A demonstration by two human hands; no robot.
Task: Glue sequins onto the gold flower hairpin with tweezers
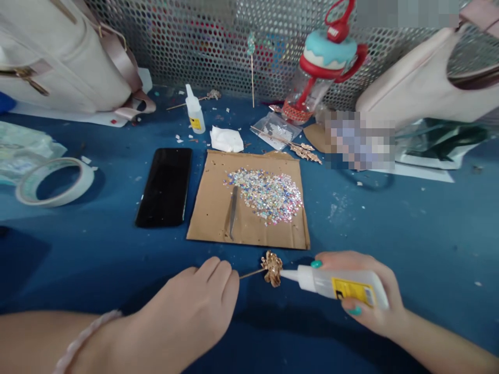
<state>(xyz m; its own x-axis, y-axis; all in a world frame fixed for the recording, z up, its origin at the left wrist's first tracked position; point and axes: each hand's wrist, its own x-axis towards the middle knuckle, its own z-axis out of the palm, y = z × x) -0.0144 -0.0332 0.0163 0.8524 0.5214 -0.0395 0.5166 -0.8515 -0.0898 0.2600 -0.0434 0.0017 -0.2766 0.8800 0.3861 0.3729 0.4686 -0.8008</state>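
My left hand (202, 296) is closed round the thin stem of a gold metal flower hairpin (272, 268), whose ornament points to the right. My right hand (374, 291) grips a clear glue bottle (322, 281) with a yellow label, tilted on its side. The bottle's narrow nozzle meets the flower's right edge, or sits right beside it. Beyond both hands lies a piece of cardboard (212, 208) bearing a spread of shiny rhinestones (268, 195). Grey tweezers (233, 213) rest on it, left of the stones.
A black phone (166, 187) and a tape roll (56, 182) lie to the left. Behind stand a second glue bottle (195, 111), a folded tissue (226, 139), a plastic bag (276, 130), another hairpin (306, 151) and a red-handled cup (312, 78). Pale bags (66, 57) flank a perforated metal panel (218, 47).
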